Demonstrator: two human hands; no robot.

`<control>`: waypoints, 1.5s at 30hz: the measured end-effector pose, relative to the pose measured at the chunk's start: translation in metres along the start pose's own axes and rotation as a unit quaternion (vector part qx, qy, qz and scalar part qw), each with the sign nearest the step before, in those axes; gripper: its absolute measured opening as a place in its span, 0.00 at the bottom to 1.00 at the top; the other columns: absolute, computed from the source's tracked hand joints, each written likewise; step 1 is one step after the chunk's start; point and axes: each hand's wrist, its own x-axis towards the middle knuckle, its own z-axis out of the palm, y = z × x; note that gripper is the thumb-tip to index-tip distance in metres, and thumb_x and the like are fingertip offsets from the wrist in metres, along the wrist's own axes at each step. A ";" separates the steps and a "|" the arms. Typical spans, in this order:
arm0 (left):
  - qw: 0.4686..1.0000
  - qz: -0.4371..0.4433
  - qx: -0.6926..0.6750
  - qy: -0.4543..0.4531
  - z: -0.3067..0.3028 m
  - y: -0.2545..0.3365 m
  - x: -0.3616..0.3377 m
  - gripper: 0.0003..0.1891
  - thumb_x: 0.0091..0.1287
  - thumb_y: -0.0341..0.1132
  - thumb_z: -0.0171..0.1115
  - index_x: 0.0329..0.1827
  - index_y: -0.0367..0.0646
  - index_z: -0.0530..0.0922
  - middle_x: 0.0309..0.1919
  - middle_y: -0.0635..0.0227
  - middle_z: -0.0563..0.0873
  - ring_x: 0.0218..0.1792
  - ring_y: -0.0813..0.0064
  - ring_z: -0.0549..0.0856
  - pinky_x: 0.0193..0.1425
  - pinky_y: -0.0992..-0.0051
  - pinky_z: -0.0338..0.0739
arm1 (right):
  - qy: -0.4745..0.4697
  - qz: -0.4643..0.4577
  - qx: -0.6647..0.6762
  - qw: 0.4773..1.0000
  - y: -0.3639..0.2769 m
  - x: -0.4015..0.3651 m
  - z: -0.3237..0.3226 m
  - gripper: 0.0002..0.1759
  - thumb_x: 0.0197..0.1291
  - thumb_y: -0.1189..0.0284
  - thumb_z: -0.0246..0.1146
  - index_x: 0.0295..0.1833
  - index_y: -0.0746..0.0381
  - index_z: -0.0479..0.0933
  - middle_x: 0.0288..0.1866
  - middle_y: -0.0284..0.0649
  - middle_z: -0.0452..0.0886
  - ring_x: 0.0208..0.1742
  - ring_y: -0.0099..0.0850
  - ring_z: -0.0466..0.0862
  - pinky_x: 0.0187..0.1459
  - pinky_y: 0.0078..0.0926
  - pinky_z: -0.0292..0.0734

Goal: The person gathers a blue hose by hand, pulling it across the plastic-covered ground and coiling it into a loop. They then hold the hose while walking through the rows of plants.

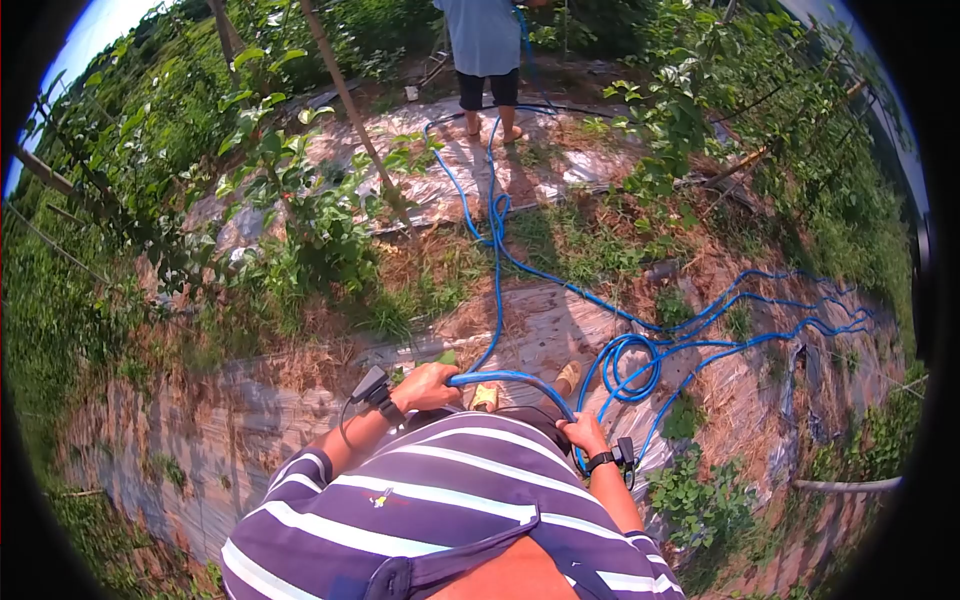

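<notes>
A blue hose (512, 376) runs across the front of my body at waist height, held at two places. My left hand (428, 387) is closed around it on the left side. On the right, my right hand (584, 432) grips the same hose where it bends down beside my hip. From the hands, the hose drops to the ground and leads forward in a line with a twisted loop, and several strands stretch off to the right. A coil of the hose lies on the ground just right of my feet.
Ahead, another person (487, 50) in a light blue shirt stands facing away, hose lines at their feet. Silvery plastic sheeting (150, 450) and dry grass cover the ground. Leafy plants on wooden poles (345, 95) flank both sides. A pole (848, 485) lies at the lower right.
</notes>
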 end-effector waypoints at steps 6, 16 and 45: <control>0.999 0.031 -0.015 0.041 0.008 -0.013 -0.001 0.14 0.58 0.42 0.66 0.34 0.37 0.81 0.26 0.47 0.84 0.31 0.47 0.85 0.37 0.54 0.76 | 0.010 -0.018 -0.003 1.000 0.013 0.013 0.009 0.18 0.56 0.58 0.71 0.36 0.64 0.87 0.27 0.43 0.86 0.32 0.31 0.85 0.38 0.36 0.77; 0.998 0.032 -0.035 0.040 0.007 -0.014 -0.003 0.14 0.58 0.41 0.65 0.35 0.36 0.81 0.25 0.46 0.83 0.29 0.49 0.84 0.36 0.55 0.75 | -0.004 -0.009 -0.005 1.000 0.007 0.012 0.005 0.17 0.58 0.60 0.70 0.39 0.65 0.86 0.28 0.48 0.86 0.34 0.37 0.87 0.39 0.38 0.78; 0.998 0.015 -0.046 0.032 0.007 -0.020 0.000 0.14 0.59 0.41 0.65 0.37 0.37 0.83 0.29 0.48 0.86 0.33 0.50 0.86 0.39 0.56 0.77 | -0.014 -0.012 0.002 1.000 0.011 0.025 0.008 0.18 0.56 0.59 0.70 0.35 0.66 0.86 0.25 0.45 0.85 0.30 0.36 0.86 0.37 0.37 0.77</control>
